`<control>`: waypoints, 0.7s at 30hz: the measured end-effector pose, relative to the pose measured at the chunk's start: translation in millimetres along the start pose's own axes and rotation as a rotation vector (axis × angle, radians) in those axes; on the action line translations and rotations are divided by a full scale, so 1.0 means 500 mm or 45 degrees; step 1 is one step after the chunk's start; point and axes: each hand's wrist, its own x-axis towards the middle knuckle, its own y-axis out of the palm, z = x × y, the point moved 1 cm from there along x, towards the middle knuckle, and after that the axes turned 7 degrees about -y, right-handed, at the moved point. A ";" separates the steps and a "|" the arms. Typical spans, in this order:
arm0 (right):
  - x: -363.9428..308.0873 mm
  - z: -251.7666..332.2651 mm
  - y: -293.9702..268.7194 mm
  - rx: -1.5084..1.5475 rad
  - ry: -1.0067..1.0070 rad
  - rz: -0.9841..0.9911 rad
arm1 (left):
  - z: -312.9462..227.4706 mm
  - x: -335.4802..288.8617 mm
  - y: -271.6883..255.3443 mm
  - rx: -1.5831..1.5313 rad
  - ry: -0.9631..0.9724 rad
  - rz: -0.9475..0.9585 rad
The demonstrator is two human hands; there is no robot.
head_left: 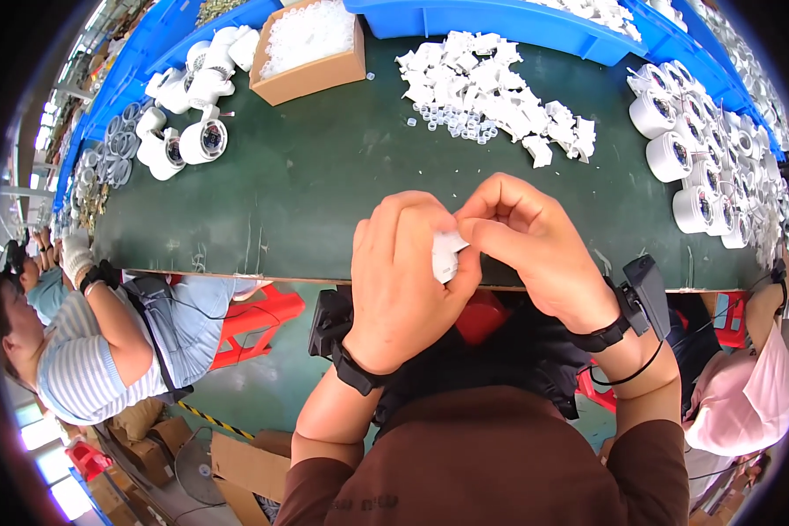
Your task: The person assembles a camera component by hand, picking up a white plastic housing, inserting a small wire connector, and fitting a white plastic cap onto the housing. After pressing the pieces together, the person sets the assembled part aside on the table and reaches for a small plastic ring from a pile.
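Just over the table's near edge, my left hand (399,272) is closed around a small white plastic part (444,256), which shows between thumb and fingers. My right hand (526,245) meets it with thumb and forefinger pinched at the part's upper edge. What those right fingertips hold, if anything, is hidden. Beyond my hands lies a heap of similar white plastic parts (478,79). Small clear plastic rings (465,124) are scattered at the heap's near side.
A cardboard box (311,81) of translucent pieces stands at the back of the green table (324,167). White camera housings stand left (203,140) and right (669,156). Blue bins (500,31) line the far edge. Seated people flank me, left (105,333) and right (745,386).
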 end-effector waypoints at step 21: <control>-0.081 0.013 -0.128 -1.516 -0.962 -0.549 | 0.093 0.025 -0.108 0.816 0.063 -0.288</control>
